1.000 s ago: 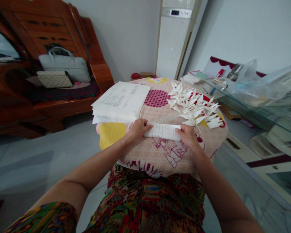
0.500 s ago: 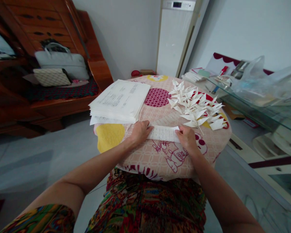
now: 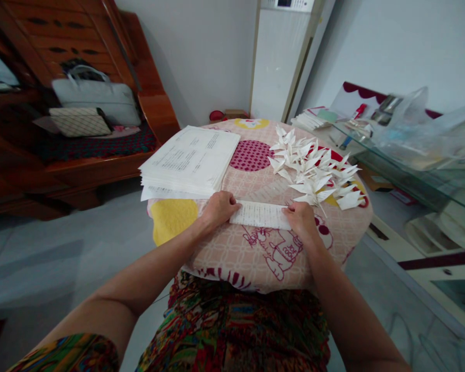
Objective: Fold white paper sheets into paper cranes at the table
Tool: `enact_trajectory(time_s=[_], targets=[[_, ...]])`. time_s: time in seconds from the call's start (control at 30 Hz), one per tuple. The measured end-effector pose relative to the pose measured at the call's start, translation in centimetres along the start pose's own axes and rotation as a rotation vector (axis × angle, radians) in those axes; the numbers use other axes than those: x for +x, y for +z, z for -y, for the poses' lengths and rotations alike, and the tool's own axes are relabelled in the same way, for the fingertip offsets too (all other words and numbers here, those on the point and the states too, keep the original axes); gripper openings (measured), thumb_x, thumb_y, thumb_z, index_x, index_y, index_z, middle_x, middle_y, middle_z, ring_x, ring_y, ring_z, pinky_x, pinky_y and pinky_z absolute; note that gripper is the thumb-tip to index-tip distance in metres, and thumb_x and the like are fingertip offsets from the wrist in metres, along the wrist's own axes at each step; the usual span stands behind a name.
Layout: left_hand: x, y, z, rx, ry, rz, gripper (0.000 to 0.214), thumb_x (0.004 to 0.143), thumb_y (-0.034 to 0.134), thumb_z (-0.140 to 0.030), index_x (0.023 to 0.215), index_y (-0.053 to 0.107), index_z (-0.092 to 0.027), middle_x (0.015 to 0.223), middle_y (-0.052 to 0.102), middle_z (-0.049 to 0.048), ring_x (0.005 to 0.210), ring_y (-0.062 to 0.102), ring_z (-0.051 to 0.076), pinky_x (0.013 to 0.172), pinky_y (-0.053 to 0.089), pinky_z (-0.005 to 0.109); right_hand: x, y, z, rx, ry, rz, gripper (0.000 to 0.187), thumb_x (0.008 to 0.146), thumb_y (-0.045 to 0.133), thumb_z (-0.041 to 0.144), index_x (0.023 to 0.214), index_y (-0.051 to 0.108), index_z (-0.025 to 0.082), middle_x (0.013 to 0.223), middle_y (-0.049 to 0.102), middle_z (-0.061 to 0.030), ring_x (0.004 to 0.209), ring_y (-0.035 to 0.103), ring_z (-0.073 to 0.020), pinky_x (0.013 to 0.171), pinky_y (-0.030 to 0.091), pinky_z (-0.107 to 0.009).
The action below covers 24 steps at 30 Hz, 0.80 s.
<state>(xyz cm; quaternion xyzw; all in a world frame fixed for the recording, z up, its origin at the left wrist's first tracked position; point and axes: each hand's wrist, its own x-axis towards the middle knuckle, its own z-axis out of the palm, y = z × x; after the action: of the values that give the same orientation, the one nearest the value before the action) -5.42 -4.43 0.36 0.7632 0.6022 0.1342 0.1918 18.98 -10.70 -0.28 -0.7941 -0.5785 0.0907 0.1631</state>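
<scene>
A folded strip of printed paper (image 3: 260, 215) lies low over the cloth-covered round table (image 3: 225, 253), stretched between my two hands. My left hand (image 3: 220, 207) is closed on its left end. At the right end, the fingers of my right hand (image 3: 299, 216) pinch the paper near its top corner. Past my left hand sits a thick stack of printed sheets (image 3: 189, 157). Several white folded-paper shapes with pointed tips (image 3: 310, 168) are heaped beyond my right hand. A ruler-like clear strip (image 3: 271, 190) lies flat just behind the paper.
On the right stands a glass-topped cabinet (image 3: 411, 168) holding a plastic bag (image 3: 406, 124) and other items. A wooden bench (image 3: 112, 160) with a grey bag (image 3: 96, 98) is at the left. Behind the table is a tall white appliance (image 3: 281, 67) by the wall.
My left hand has shifted slightly left toward the strip's end, showing more of the paper. My right hand's fingers have moved a little along the right end.
</scene>
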Motion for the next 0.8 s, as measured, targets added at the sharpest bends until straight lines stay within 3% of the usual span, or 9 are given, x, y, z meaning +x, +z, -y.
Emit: enact_trajectory(time_s=[0.3,0.8], targets=[[0.08,-0.03,0.38,-0.094,-0.024,0.021,0.015,0.082,0.067,-0.028,0.079,0.075,-0.015,0.06,0.066,0.0033,0.062,0.063,0.016,0.064,0.046,0.025,-0.09,-0.05,0.18,-0.019,0.009,-0.002,0.027,0.085,0.058,0.03,0.075,0.077,0.013,0.068,0.07,-0.0088,0.062,0.055,-0.0171,0.06,0.034,-0.028],[0.1,-0.11,0.34,-0.109,-0.031,0.03,0.014,0.082,0.068,-0.027,0.076,0.073,-0.015,0.057,0.065,0.0024,0.062,0.063,0.016,0.063,0.046,0.025,-0.23,-0.11,0.49,-0.06,0.028,0.014,0.027,0.09,0.058,0.029,0.082,0.078,0.012,0.078,0.074,-0.0111,0.068,0.057,-0.0179,0.064,0.034,-0.029]])
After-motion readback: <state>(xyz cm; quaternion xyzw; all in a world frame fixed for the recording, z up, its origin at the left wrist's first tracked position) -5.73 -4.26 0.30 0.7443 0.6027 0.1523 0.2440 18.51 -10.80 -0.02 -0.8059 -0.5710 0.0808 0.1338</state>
